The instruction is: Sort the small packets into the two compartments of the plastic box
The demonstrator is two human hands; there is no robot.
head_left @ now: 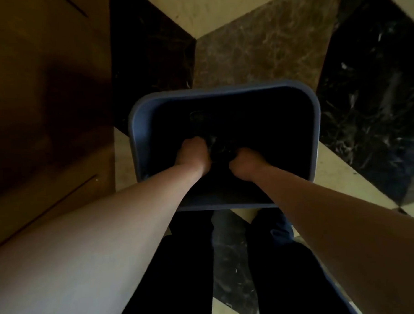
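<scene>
1 bin [138, 126], 2 hands [193, 155].

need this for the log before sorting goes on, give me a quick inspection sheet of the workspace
surface: patterned marble floor in cream, brown and black; no table seen
job's things: dark blue plastic bin with rounded corners, on the floor; inside too dark to show packets or a divider
clutter: nothing seen
hands: left hand and right hand both reach inside the bin, curled around something dark; what they hold cannot be told
cables: nothing seen
surroundings: brown wooden panel to the left; person's dark trouser legs below the bin
</scene>
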